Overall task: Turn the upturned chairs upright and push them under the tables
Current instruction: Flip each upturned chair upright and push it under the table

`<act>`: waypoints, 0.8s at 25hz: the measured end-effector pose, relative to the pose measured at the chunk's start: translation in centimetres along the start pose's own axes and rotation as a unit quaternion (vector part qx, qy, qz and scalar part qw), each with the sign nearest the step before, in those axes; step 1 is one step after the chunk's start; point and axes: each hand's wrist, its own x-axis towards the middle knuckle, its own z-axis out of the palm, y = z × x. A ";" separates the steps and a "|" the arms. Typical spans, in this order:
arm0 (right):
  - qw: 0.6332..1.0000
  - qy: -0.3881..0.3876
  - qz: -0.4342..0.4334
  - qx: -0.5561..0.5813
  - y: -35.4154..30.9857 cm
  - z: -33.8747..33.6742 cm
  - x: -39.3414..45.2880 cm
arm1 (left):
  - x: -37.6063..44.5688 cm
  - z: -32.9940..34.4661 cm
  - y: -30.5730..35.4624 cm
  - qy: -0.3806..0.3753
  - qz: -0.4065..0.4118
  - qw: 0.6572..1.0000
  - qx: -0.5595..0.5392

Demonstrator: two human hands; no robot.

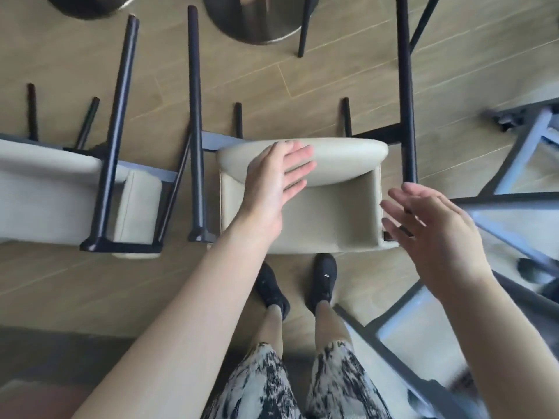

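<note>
The chair (302, 201), cream-cushioned, stands on the wooden floor (317, 86) just before the person's feet. The left hand (272, 182) lies spread and flat over its backrest; the right hand (435, 234) hangs spread beside its right edge, gripping nothing.

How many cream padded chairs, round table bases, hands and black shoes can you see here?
Cream chairs: 2, one in the middle and one at the left.
Round table bases: 2, one at top centre, one at top left, cut off.
Hands: 2, left and right, both open.
Black shoes: 2, left and right.
Total: 8
</note>
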 end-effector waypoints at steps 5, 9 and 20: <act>0.994 -0.056 0.094 0.006 6.0 0.2 10.0 | 5.6 -0.7 -6.7 0.044 -0.035 0.993 -0.100; 0.981 -0.068 0.183 0.014 13.1 0.6 15.5 | 8.8 -2.3 -13.5 0.098 -0.040 0.973 -0.205; 0.924 0.010 0.377 0.058 31.8 -1.1 23.5 | 16.1 -8.1 -34.1 0.235 -0.199 0.922 -0.237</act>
